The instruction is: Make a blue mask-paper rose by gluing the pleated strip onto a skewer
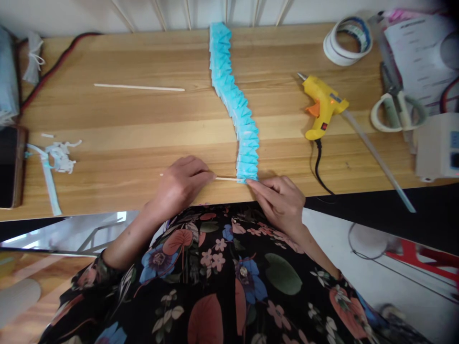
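Observation:
A long strip of folded light-blue paper (244,122) runs down the table and curves toward me. My left hand (187,181) pinches a thin wooden stick (226,178), whose far tip shows left of the hand. The stick's right end lies against the near end of the blue strip. At that same spot my right hand (281,198) is closed, with thumb and fingertips pressing the strip's end and the stick tip together. Farther back on the left a second thin stick (139,87) lies flat on the wood.
A yellow glue gun (324,106) with a glue stick in it lies right, its cord trailing off the near edge. Tape rolls (347,42), scissors (398,107) and a white box (437,148) stand beyond. Paper scraps (61,155) and a phone (11,166) lie left.

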Action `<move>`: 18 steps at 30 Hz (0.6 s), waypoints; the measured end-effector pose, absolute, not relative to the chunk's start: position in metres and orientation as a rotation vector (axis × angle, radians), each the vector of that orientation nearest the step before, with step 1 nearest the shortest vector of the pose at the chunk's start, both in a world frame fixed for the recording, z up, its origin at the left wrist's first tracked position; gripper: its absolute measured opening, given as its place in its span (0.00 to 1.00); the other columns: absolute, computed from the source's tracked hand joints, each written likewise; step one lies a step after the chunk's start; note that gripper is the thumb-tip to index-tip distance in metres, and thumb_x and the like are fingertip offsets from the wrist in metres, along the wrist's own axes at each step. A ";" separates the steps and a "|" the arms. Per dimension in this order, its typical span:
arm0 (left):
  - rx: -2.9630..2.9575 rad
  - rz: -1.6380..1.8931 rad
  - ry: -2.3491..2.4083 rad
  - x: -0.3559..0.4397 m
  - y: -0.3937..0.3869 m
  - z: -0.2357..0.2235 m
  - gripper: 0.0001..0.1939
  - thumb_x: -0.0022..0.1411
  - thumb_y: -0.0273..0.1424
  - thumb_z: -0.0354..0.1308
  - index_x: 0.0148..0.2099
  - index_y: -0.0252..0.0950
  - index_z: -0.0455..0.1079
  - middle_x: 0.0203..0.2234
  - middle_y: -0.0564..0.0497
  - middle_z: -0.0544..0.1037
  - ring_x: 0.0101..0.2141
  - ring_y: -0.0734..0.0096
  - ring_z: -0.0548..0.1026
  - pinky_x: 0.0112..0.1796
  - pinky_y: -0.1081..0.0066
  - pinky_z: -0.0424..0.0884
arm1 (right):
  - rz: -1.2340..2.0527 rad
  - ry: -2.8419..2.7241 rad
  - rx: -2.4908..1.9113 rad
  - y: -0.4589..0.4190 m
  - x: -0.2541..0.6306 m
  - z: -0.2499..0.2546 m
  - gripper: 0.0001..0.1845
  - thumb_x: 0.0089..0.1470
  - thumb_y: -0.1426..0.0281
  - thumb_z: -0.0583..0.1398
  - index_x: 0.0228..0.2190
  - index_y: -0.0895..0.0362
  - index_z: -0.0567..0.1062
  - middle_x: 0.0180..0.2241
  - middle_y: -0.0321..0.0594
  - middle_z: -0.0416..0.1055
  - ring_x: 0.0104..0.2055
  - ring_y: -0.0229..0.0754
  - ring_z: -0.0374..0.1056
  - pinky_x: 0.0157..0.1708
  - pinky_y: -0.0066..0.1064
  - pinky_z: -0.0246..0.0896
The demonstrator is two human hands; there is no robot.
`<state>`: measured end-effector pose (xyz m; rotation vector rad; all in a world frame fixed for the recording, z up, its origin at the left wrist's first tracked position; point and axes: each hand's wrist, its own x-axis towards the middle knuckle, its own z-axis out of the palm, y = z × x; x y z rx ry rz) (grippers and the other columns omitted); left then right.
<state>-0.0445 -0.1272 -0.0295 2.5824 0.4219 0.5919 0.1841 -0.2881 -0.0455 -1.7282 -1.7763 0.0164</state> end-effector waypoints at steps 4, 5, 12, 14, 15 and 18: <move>2.581 0.595 0.440 -0.044 -0.127 -0.031 0.11 0.75 0.30 0.52 0.43 0.36 0.75 0.35 0.46 0.78 0.36 0.65 0.73 0.37 0.65 0.68 | -0.009 -1.793 -1.718 -0.286 0.184 -0.044 0.17 0.62 0.75 0.62 0.47 0.45 0.82 0.27 0.35 0.76 0.29 0.39 0.66 0.29 0.33 0.59; 2.577 0.585 0.447 -0.044 -0.128 -0.032 0.10 0.75 0.31 0.52 0.43 0.36 0.75 0.35 0.46 0.78 0.36 0.65 0.73 0.37 0.65 0.68 | -0.010 -1.798 -1.720 -0.286 0.184 -0.044 0.17 0.62 0.76 0.62 0.47 0.45 0.82 0.27 0.35 0.76 0.29 0.39 0.66 0.30 0.33 0.59; 2.600 0.556 0.435 -0.045 -0.127 -0.030 0.12 0.76 0.30 0.50 0.42 0.35 0.74 0.35 0.46 0.78 0.36 0.64 0.72 0.37 0.64 0.67 | -0.012 -1.822 -1.730 -0.287 0.184 -0.045 0.18 0.61 0.76 0.62 0.48 0.45 0.82 0.28 0.35 0.75 0.30 0.39 0.65 0.31 0.33 0.57; 2.600 0.559 0.415 -0.045 -0.127 -0.029 0.12 0.76 0.31 0.50 0.43 0.35 0.74 0.35 0.45 0.78 0.37 0.63 0.72 0.37 0.64 0.67 | -0.024 -1.827 -1.733 -0.287 0.184 -0.046 0.17 0.61 0.76 0.62 0.48 0.46 0.82 0.28 0.35 0.75 0.30 0.39 0.64 0.31 0.33 0.57; 2.597 0.561 0.408 -0.045 -0.127 -0.029 0.12 0.76 0.31 0.49 0.43 0.35 0.73 0.36 0.45 0.78 0.37 0.63 0.72 0.37 0.63 0.67 | -0.030 -1.830 -1.736 -0.286 0.184 -0.046 0.18 0.61 0.76 0.62 0.48 0.46 0.82 0.27 0.35 0.75 0.30 0.39 0.64 0.31 0.33 0.57; 2.590 0.560 0.418 -0.045 -0.128 -0.031 0.13 0.77 0.32 0.48 0.44 0.35 0.73 0.36 0.45 0.78 0.37 0.63 0.72 0.38 0.64 0.67 | -0.040 -1.839 -1.730 -0.285 0.184 -0.046 0.17 0.61 0.76 0.62 0.48 0.46 0.81 0.27 0.35 0.74 0.30 0.38 0.64 0.32 0.32 0.57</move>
